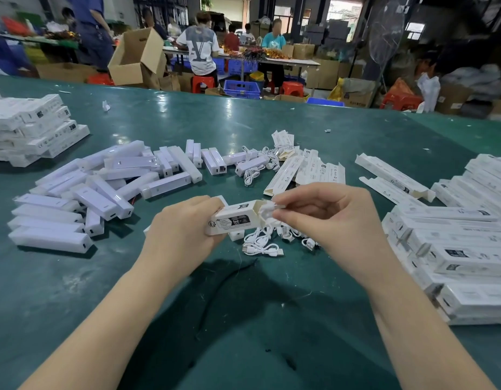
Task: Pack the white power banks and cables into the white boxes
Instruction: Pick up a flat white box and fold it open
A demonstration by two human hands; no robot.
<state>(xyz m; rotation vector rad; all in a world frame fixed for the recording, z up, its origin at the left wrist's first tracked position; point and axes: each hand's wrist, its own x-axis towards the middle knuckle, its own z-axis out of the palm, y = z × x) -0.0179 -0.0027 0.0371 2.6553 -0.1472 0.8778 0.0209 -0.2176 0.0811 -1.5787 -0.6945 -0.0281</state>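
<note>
My left hand point(184, 229) grips a white box point(232, 219) lying sideways, its open end turned right. At that open end my right hand point(325, 215) pinches a coiled white cable point(267, 213). Under my hands lies a tangle of loose white cables point(260, 243). Several bare white power banks point(103, 187) are heaped to the left on the green table point(243, 122). More cables point(257, 164) and flat unfolded boxes point(305, 170) lie behind my hands.
Packed white boxes are stacked at the far left point(32, 128) and in a large pile at the right point(463, 243). Two open boxes point(392, 178) lie at the right. A black cord point(221, 288) lies between my forearms. People work at tables in the background.
</note>
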